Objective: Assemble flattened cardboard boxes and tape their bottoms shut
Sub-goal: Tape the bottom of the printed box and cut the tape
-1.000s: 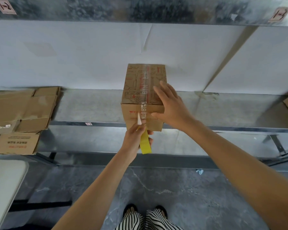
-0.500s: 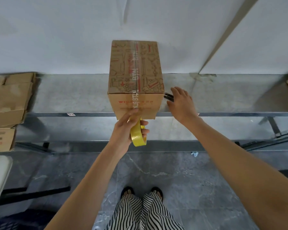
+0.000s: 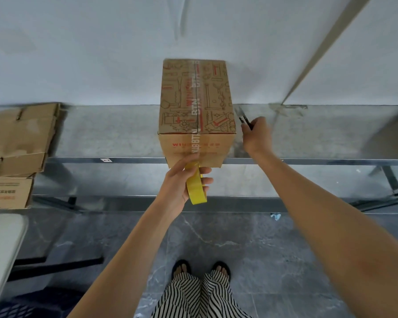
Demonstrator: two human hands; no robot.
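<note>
Two hands, both occupied. The fingers (image 3: 205, 180) of the left hand (image 3: 178, 183) are curled through and round a yellow tape roll (image 3: 195, 188), held on edge just below the near face of the cardboard box (image 3: 197, 104). A tape strip (image 3: 196, 125) runs from the roll up that face and along the centre seam of the upward side. The right hand (image 3: 257, 137) pinches a small pair of snips (image 3: 243, 119) just beside the box's right edge, with the blades pointing up and away from the person.

The box stands on a metal shelf (image 3: 115, 131) with its back against the white wall (image 3: 101, 53). Its near end appears to overhang the shelf's front rail a little. Judging by the task, the taped side facing up is the bottom.

Empty corrugated board like this should be light. It is probably stiff along the edges and likely to give in the middle of a panel. A hard pull on the tape would likely slide it, so steadying a top corner or edge would serve better than pressing on the seam. The tape is thin and sticky, and is best kept taut so it can be cut close to the board.

Flattened boxes (image 3: 19, 138) lie stacked at the shelf's left end, well apart from the work.
</note>
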